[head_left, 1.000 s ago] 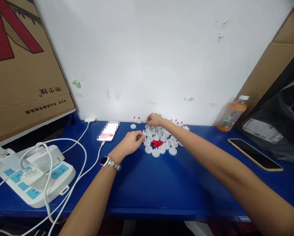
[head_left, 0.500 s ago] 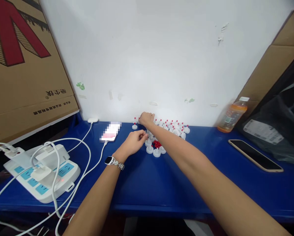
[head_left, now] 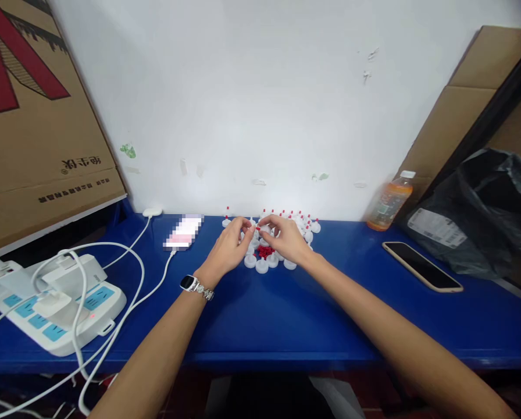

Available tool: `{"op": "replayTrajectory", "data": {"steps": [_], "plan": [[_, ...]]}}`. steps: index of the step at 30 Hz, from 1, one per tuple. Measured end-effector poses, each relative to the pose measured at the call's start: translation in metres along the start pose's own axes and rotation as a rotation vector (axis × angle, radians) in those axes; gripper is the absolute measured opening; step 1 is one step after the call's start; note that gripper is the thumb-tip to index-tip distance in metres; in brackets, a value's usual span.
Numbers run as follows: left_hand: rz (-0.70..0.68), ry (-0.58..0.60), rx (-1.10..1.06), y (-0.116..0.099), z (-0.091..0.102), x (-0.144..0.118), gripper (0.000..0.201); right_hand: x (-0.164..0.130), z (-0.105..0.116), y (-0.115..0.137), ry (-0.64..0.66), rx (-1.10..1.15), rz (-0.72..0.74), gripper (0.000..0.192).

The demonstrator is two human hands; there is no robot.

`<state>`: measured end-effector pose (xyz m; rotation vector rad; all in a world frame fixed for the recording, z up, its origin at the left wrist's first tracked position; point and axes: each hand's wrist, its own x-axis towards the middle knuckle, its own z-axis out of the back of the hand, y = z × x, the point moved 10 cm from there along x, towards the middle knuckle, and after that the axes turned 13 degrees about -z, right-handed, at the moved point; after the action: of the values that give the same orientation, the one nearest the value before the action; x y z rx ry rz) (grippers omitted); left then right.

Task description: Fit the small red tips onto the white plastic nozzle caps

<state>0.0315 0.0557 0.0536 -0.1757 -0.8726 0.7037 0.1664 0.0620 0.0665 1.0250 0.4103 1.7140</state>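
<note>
My left hand (head_left: 233, 243), with a watch and a chain bracelet on its wrist, is closed in a pinch over the left side of a cluster of white nozzle caps (head_left: 261, 266). What its fingertips hold is too small to make out. Facing it, my right hand (head_left: 286, 237) pinches a tiny red tip cap (head_left: 258, 228), close to the left fingertips. Below the hands lies a small heap of red tip caps (head_left: 266, 251), ringed by white nozzle caps. Behind my right hand stand several white nozzle caps with red tips (head_left: 308, 224).
A white power strip (head_left: 107, 308) with chargers and looping cables occupies the left. A phone with a blurred screen (head_left: 184, 231) lies by the wall. At right are an orange drink bottle (head_left: 390, 201), another phone (head_left: 421, 266) and a dark plastic bag (head_left: 482, 215). Cardboard (head_left: 38, 145) leans left.
My right hand has come back from the rear of the cluster and now meets my left hand, a red tip cap at its fingers. My left hand has risen slightly. The view has shifted right.
</note>
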Motion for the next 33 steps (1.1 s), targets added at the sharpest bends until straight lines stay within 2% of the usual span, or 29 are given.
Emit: {"op": "replayTrajectory", "data": {"steps": [5,9,11,15,18,20,23,26,30,33], "plan": [[-0.128,0.137,0.136,-0.027,-0.020,0.002,0.026,-0.020,0.004,0.006,0.048,0.085,0.033,0.016],[-0.197,0.134,0.305,-0.039,-0.018,0.006,0.027,-0.021,0.007,0.014,0.061,0.124,0.087,0.018],[-0.183,0.090,0.289,-0.040,-0.015,0.008,0.028,-0.023,0.011,0.021,0.040,0.097,0.128,0.017],[-0.038,-0.055,0.061,-0.030,-0.009,0.010,0.034,-0.029,0.019,0.038,-0.024,0.016,0.244,0.013],[0.089,-0.124,-0.106,-0.017,-0.013,0.009,0.039,-0.033,0.018,0.048,-0.067,-0.056,0.305,0.018],[0.170,-0.164,-0.266,-0.008,-0.018,0.007,0.041,-0.035,0.015,0.051,-0.102,-0.119,0.333,0.022],[0.326,-0.218,-0.642,0.006,-0.034,0.003,0.040,-0.038,0.012,0.054,-0.172,-0.184,0.378,0.027],[0.443,-0.242,-0.938,0.008,-0.047,0.000,0.035,-0.038,0.009,0.053,-0.223,-0.206,0.404,0.028],[0.499,-0.255,-1.060,0.002,-0.047,-0.002,0.029,-0.038,0.005,0.050,-0.261,-0.224,0.420,0.025],[0.490,-0.231,-1.060,0.000,-0.046,-0.001,0.029,-0.039,0.003,0.050,-0.286,-0.222,0.422,0.020]]}}
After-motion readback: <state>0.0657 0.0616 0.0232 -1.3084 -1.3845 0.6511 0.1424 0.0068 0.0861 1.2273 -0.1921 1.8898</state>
